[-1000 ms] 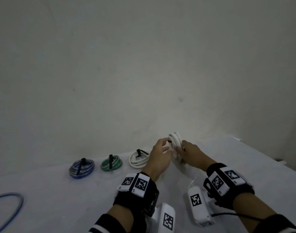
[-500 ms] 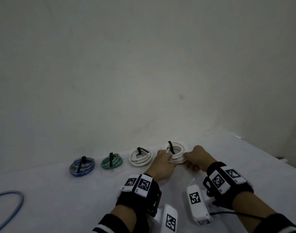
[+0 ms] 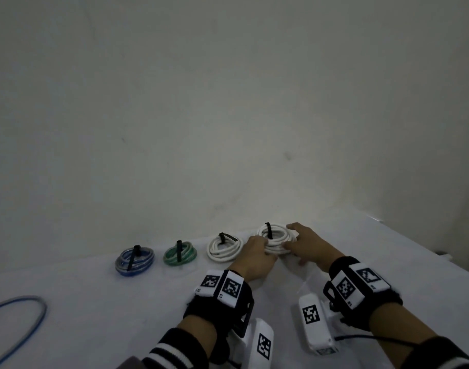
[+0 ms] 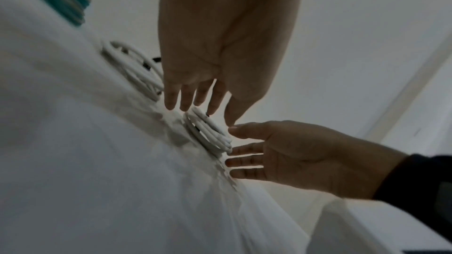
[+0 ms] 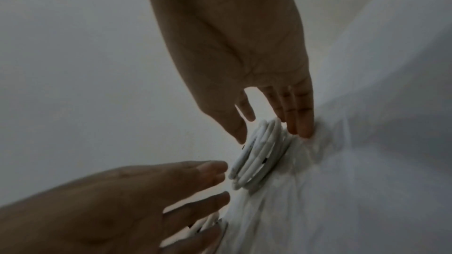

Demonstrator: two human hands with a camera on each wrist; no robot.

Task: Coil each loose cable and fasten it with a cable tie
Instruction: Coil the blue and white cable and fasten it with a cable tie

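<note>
On table (image 3: 68, 302): white coil (image 3: 277, 239) now down; left hand (image 3: 256, 258), right hand (image 3: 306, 245) fingers straightened, released.

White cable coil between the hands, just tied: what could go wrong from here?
1. The tied white cable coil lies close to the other white cable coil; the withdrawing left hand might nudge either out of the row.
2. The loose blue cable at the table's left edge may get overlooked.

left hand (image 3: 257, 255), right hand (image 3: 309, 246), fingers straight, spread
</note>
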